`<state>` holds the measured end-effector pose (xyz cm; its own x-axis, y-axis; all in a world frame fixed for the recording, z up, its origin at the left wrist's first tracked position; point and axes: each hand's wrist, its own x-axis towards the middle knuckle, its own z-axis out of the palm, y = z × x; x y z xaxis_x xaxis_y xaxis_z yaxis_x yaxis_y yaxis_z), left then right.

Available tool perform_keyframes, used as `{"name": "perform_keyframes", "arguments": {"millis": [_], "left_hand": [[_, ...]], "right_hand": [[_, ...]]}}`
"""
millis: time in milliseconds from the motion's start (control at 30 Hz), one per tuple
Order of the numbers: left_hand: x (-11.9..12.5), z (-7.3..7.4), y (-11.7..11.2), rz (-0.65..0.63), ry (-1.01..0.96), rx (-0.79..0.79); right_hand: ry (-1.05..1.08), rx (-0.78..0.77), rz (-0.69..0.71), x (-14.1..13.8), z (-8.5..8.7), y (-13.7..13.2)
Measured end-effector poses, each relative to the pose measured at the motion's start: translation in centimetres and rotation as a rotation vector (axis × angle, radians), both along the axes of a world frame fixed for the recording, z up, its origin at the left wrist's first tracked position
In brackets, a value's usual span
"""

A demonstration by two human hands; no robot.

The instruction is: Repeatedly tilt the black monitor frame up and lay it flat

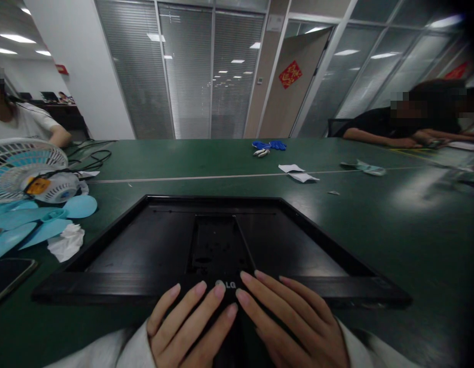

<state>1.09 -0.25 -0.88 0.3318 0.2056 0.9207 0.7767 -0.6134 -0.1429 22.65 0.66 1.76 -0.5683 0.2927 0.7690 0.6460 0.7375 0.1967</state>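
Note:
A black LG monitor housing (pixel 144 245) lies on the green table, its raised rim around a recessed back and the logo on the near edge. My left hand (pixel 190 324) rests just left of the logo, fingers stretched out over the near edge. To the right of it, my right hand (pixel 290 317) lies on the same edge with fingers extended. Both hands touch the housing without wrapping round it. Between them a dark part (pixel 238 337) reaches toward me, mostly covered by the hands.
On the left are a fan (pixel 48 174), light blue fan blades (pixel 48 220), crumpled tissue (pixel 68 241) and a phone (pixel 10 276). Beyond the housing lie blue and white gloves (pixel 268 146) and papers (pixel 298 173). People sit at the far left and far right.

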Motion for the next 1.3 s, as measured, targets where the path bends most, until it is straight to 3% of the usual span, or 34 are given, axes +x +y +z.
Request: {"name": "perform_keyframes", "arguments": {"millis": [667,1300], "left_hand": [[-0.5,-0.1,-0.5,-0.058,0.045,-0.071],[0.6,-0.2,-0.3,0.004,-0.051,-0.028]], "right_hand": [[0.024,-0.037,0.005,-0.1,0.1,-0.4],[0.027,-0.043,-0.004,-0.1,0.1,-0.5]]}}
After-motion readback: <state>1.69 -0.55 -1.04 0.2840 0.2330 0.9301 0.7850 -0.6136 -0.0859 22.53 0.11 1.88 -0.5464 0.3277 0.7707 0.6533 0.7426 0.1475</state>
